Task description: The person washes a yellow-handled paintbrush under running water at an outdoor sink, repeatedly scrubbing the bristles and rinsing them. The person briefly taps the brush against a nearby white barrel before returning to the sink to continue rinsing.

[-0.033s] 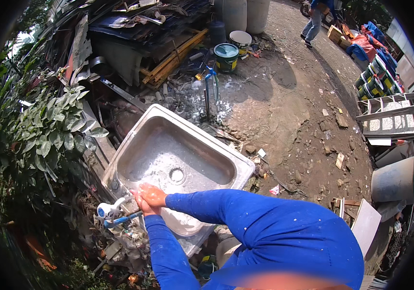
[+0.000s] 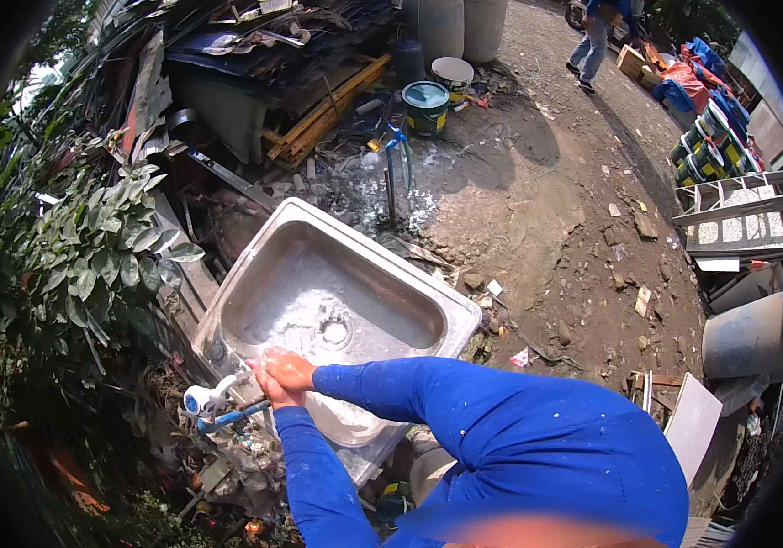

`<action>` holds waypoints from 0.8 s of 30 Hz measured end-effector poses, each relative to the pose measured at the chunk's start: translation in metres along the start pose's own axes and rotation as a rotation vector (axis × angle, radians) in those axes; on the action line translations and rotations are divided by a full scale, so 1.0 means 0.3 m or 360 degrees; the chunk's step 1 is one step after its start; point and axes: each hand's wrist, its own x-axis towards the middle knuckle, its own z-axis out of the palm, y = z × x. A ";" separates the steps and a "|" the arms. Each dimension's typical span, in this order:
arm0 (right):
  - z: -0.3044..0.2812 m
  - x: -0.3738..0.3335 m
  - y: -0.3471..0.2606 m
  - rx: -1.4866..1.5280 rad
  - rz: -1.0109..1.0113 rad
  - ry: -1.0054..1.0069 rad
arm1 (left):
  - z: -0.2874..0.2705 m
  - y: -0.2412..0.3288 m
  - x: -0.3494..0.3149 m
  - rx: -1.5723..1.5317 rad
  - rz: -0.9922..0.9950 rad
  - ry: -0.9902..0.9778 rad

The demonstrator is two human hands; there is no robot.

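My right hand (image 2: 292, 367) and my left hand (image 2: 284, 395) are pressed together over the near left corner of a metal sink (image 2: 382, 320), fingers closed. Whatever may lie between the palms is hidden. The right hand covers part of the left. A white tap (image 2: 213, 395) on a blue pipe (image 2: 236, 417) stands at the sink's left edge, its spout reaching to my fingers. Bright wet streaks spread over the basin floor around the round drain (image 2: 334, 332). Both forearms wear blue sleeves.
Leafy branches (image 2: 108, 242) crowd the left side. Beyond the sink stand a blue standpipe tap (image 2: 397, 137), a lidded green bucket (image 2: 426, 108) and a white bucket (image 2: 453, 75). A person (image 2: 595, 46) is at the far right. A ladder (image 2: 743, 196) and a grey tub (image 2: 746, 336) line the right.
The bright wet patch in the basin has spread and shifted around the drain. My hands stay almost in the same place, together by the tap.
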 end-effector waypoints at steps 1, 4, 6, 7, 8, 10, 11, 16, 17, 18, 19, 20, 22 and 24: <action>-0.016 0.020 0.010 -0.0098 -0.0071 -0.0048 | -0.012 -0.012 0.005 0.0003 0.0036 0.0209; -0.015 0.015 0.141 -0.0183 -0.0063 0.0110 | 0.204 -0.098 -0.013 0.0190 0.0018 0.0407; -0.025 -0.007 0.066 -0.0234 -0.0012 -0.0092 | 0.006 -0.034 -0.001 0.0132 -0.0089 0.0255; -0.034 -0.054 -0.034 0.0302 0.0133 -0.0107 | -0.096 -0.008 -0.009 0.0081 -0.0108 0.0201; -0.035 -0.063 -0.024 0.0233 0.0118 -0.0148 | -0.074 -0.028 0.000 0.0073 -0.0102 0.0210; -0.064 -0.015 0.002 0.0179 0.0150 -0.0136 | 0.020 -0.040 0.032 0.0063 -0.0064 0.0233; -0.108 0.003 0.020 0.0193 0.0238 -0.0068 | 0.076 -0.059 0.036 0.0060 -0.0078 0.0247; -0.023 -0.013 0.013 0.0295 0.0035 -0.0134 | 0.072 -0.007 -0.009 -0.0025 -0.0154 0.0180; -0.038 -0.013 0.027 0.0282 0.0052 -0.0111 | 0.060 -0.034 0.016 -0.0038 -0.0182 0.0155; -0.045 -0.013 0.018 0.0275 0.0055 -0.0113 | 0.031 -0.051 0.019 -0.0055 -0.0164 0.0151; -0.058 -0.011 0.017 0.0254 0.0090 -0.0111 | 0.005 -0.074 0.024 -0.0071 -0.0148 0.0146; -0.051 -0.007 0.003 0.0247 0.0086 -0.0146 | -0.034 -0.075 0.011 -0.0088 -0.0092 0.0172; -0.069 0.008 0.035 0.0236 0.0139 -0.0149 | 0.067 -0.088 -0.003 -0.0035 -0.0077 0.0242; -0.089 0.013 0.038 0.0235 0.0168 -0.0128 | 0.031 -0.083 0.005 -0.0024 -0.0155 -0.0093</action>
